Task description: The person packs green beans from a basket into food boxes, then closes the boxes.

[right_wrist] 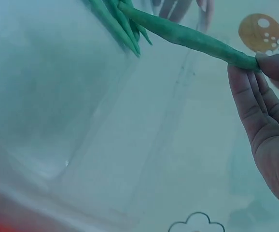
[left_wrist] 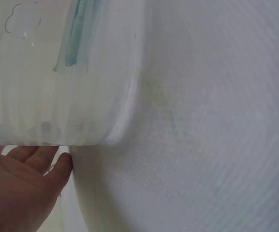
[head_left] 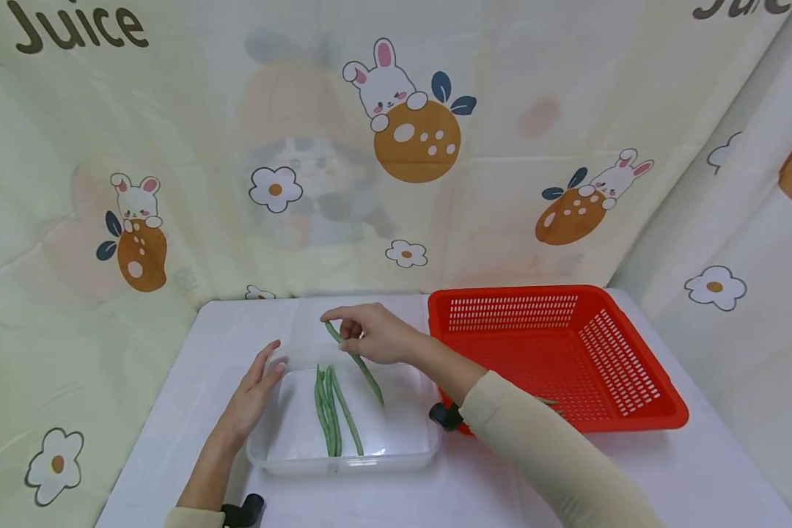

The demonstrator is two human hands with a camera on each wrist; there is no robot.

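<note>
My right hand (head_left: pixel 380 334) pinches one green bean (right_wrist: pixel 192 38) near its end, above a clear plastic container (head_left: pixel 290 462). The bean slants down over the container's right half. Inside lie several more green beans (head_left: pixel 330 414), roughly side by side, left of its middle. At the container's left side is my left hand (head_left: pixel 249 400), its fingers extended and the thumb near the rim. In the left wrist view that hand (left_wrist: pixel 23 188) appears beside the container's wall (left_wrist: pixel 96 116), holding no bean.
A red plastic basket (head_left: pixel 633 423) stands right of the container, with a few green beans (head_left: pixel 546 400) partly hidden behind my right sleeve. White cloth covers the table (head_left: pixel 191 396). Behind it hangs a printed curtain (head_left: pixel 198 110).
</note>
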